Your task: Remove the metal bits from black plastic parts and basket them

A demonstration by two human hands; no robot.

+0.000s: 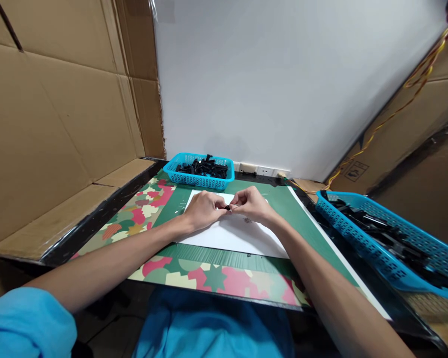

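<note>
My left hand [203, 210] and my right hand [252, 205] meet over a white sheet [239, 236] on the green mat [294, 209]. Both hands are closed in a pinch on a small black part [227, 208] held between their fingertips. The part is tiny and mostly hidden by the fingers. Both forearms stretch forward from the near table edge, in blue sleeves.
A blue basket [173, 171] with several black parts stands behind the sheet. A second blue basket [362, 243] with black parts sits at the right. Cardboard walls rise left and right, a white wall behind. A patterned mat [138, 211] covers the left and front.
</note>
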